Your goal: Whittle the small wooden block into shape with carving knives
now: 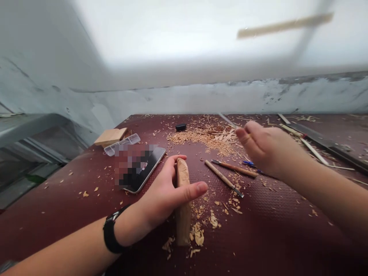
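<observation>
My left hand [156, 199], with a black band on its wrist, holds an upright piece of carved wood [183, 226]. Its thumb lies across the near side while the fingers go behind; the wood's top is rough and faceted. To the right and higher up, my right hand [264, 149] is closed round a carving tool [228, 120]. The thin metal blade points away to the upper left, apart from the wood, and the fist hides the handle. Between the hands lie a wooden-handled chisel [220, 174] and a second, darker-handled tool [235, 168].
Wood shavings [201, 140] are scattered over the dark red table [86, 214]. Left stand a phone [146, 172], a clear plastic case [122, 145] and a wooden block [110, 136]. A small black object [181, 127] lies behind. A blue pen [248, 163] and a long dark bar [330, 143] are right.
</observation>
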### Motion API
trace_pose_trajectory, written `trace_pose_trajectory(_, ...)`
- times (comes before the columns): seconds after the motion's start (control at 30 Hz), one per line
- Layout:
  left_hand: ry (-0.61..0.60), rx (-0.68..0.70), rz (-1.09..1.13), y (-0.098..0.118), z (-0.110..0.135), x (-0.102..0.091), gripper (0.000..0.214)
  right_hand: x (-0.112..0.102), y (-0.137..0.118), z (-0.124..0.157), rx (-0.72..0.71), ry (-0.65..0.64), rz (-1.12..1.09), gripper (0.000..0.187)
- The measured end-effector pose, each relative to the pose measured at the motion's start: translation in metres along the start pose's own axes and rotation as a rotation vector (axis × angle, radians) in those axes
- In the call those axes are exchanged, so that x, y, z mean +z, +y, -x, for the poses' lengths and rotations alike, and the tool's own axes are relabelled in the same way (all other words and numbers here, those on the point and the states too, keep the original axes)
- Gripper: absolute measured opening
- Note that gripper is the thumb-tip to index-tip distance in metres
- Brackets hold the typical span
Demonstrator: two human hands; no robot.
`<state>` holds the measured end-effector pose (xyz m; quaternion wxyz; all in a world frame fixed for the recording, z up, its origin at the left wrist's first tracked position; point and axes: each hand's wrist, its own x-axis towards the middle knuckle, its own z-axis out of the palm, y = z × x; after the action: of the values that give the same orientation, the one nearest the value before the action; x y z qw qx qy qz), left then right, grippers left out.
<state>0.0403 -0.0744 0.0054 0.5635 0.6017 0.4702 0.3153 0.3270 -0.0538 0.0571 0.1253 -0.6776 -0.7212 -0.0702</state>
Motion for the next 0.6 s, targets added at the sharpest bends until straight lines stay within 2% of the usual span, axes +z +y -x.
trace_pose_trajectory(0.13, -0.159, 0.076, 0.007, 0.004, -0.004, -0.006, 0.087, 0.000, -0.043, 0.022, -0.305, -0.150, -0.204, 0.048)
trace_pose_trajectory(0.23, -0.242, 0.095, 0.000, 0.010, -0.003, -0.008, 0.078, 0.003, -0.065, 0.037, -0.434, -0.209, -0.248, 0.045)
trace_pose_trajectory(0.33, -0.241, 0.013, 0.059, 0.017, -0.002, -0.007, 0.081, 0.005, -0.074, 0.045, -0.451, -0.228, -0.299, 0.045)
trace_pose_trajectory(0.5, -0.299, -0.028, 0.093, 0.019, -0.002, -0.004, 0.044, 0.006, -0.077, 0.054, -0.400, -0.212, -0.307, 0.047)
trace_pose_trajectory(0.6, -0.241, -0.051, 0.132, 0.014, -0.005, 0.000, 0.047, 0.008, -0.078, 0.058, -0.385, -0.172, -0.235, 0.049)
